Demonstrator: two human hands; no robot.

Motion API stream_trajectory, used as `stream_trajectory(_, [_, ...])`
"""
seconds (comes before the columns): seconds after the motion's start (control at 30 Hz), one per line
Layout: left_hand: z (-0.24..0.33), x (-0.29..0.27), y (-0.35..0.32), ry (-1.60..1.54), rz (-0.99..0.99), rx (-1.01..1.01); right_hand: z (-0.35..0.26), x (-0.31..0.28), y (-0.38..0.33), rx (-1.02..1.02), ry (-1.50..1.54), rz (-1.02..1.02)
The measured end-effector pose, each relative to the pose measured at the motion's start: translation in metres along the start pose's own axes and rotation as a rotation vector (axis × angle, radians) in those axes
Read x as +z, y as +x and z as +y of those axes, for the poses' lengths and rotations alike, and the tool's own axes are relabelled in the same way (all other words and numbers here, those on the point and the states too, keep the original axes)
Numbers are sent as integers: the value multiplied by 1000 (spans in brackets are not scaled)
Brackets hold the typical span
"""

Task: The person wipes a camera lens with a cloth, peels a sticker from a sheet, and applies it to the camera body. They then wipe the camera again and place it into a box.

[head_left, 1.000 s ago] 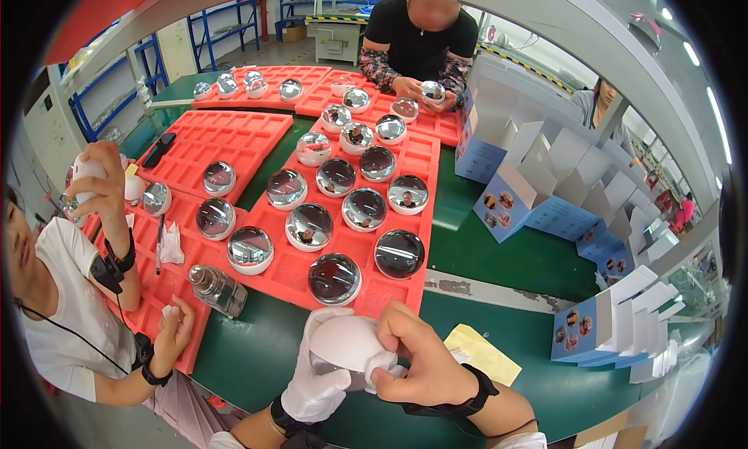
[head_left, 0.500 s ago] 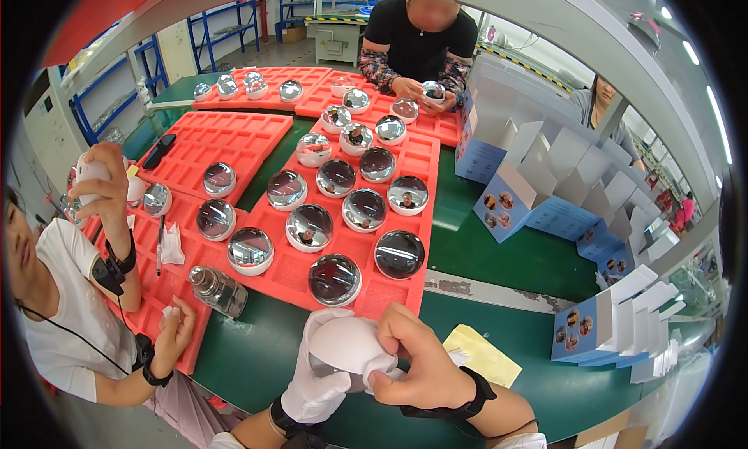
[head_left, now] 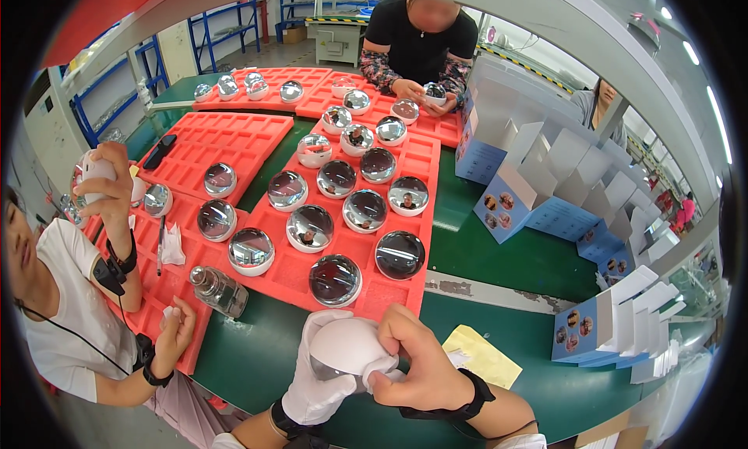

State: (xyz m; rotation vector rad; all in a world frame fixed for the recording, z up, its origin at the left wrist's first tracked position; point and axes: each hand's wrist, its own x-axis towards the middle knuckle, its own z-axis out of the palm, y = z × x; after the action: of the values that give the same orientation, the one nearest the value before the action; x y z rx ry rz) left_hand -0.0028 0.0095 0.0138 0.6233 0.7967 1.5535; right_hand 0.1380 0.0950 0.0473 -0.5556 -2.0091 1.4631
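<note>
Your white-gloved left hand (head_left: 315, 383) cups the shiny chrome-and-white dome (head_left: 343, 349) from below, fingers wrapped tight around it. Your bare right hand (head_left: 417, 363) curls over it, thumb and fingertips pinched against its rim.

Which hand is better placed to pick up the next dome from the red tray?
Probably the right hand: bare, it only pinches the rim of the white dome, and lies nearer the closest mirrored dome on the red tray. The gloved left hand cradles the dome's weight.

A white-backed dome (head_left: 347, 349) with a mirrored chrome face, round and glossy, is held above the green counter (head_left: 257, 348), white back uppermost and its shiny face tilted down and leftward.
</note>
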Motion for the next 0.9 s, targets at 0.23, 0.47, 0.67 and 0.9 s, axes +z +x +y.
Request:
stream_trajectory(0.23, [-7, -4, 2, 9, 13, 35, 1, -3, 0, -7, -8, -30])
stream_trajectory(0.47, [-8, -8, 1, -45, -12, 38, 3, -3, 2, -66, -25, -43])
stream_trajectory(0.67, [-1, 0, 0, -95, -31, -3, -2, -2, 1, 23, -2, -17])
stream_trajectory(0.9, [-6, -4, -2, -17, -12, 25, -3, -1, 1, 40, -17, -18])
